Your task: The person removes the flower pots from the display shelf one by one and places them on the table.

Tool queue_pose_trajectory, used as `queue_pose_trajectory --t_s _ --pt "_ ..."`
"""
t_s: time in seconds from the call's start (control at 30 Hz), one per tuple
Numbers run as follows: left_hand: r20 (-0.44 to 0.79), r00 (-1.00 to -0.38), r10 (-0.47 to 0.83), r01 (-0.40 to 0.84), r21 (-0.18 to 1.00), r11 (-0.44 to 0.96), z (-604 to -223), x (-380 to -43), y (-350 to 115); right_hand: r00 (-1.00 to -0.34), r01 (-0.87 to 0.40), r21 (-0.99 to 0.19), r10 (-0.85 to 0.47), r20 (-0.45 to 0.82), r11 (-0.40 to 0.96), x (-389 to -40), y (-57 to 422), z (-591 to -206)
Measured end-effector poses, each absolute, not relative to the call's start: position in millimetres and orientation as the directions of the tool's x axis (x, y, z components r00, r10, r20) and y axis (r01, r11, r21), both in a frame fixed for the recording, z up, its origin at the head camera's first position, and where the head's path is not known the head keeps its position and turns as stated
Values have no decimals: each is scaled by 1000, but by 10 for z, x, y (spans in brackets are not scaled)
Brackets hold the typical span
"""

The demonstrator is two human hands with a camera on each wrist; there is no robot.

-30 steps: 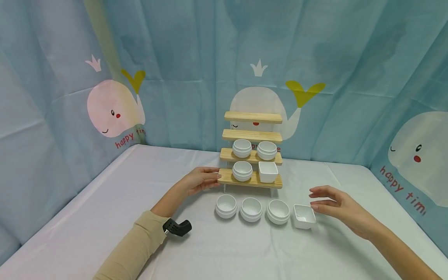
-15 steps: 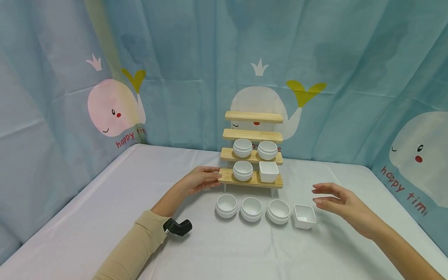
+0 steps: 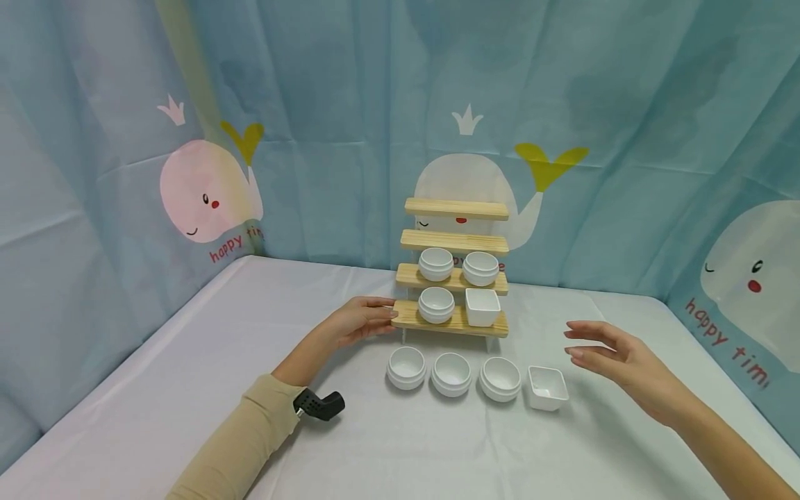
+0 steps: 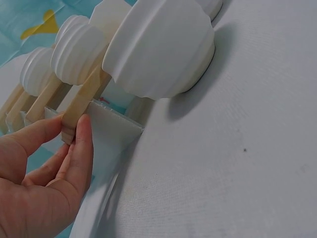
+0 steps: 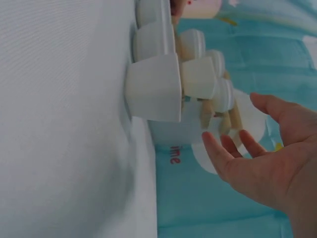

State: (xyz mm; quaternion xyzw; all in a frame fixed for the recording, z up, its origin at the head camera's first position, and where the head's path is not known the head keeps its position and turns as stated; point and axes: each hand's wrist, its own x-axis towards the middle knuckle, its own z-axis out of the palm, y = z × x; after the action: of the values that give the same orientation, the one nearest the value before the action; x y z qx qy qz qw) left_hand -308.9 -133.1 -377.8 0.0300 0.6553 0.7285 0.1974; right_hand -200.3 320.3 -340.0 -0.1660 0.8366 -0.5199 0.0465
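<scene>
My left hand (image 3: 360,321) pinches the left end of the lowest wooden shelf (image 4: 81,101) of a tiered stand, thumb on one face and fingers on the other. That shelf bears a round white bowl (image 3: 436,305) and a square white bowl (image 3: 482,307). Two more round bowls, a left one (image 3: 435,264) and a right one (image 3: 480,269), sit one step higher. My right hand (image 3: 628,368) hovers above the cloth with parted, gently bent fingers and holds nothing. Nearest to it is another square bowl (image 3: 547,388), at the right end of the front row.
In front of the stand, three round bowls, the left (image 3: 406,368), middle (image 3: 451,375) and right (image 3: 500,379), line up beside the square one. Two upper shelves (image 3: 455,242) carry nothing. White cloth (image 3: 350,444) covers the table; a blue curtain (image 3: 325,208) hangs behind and at both sides.
My right hand has drawn away from the front square bowl, to the right and slightly up. The left hand keeps its grip on the shelf. The view has shifted slightly.
</scene>
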Motion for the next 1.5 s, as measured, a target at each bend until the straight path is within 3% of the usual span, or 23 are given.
queue_pose_trajectory --t_s 0.77,1.27,1.5 --pt "-236 -920 312 -266 963 -54 -3777 -3091 -1319 -911 -310 -880 -376 167 361 -2176 3019 -3133" --pt "-242 -919 311 -273 960 -59 -3797 -3104 -1329 -935 -255 -868 -338 109 426 -2326 2771 -2974" --pt "-247 -919 307 -278 959 -59 -3788 -3097 -1327 -921 -277 -883 -365 132 379 -2367 2676 -2895"
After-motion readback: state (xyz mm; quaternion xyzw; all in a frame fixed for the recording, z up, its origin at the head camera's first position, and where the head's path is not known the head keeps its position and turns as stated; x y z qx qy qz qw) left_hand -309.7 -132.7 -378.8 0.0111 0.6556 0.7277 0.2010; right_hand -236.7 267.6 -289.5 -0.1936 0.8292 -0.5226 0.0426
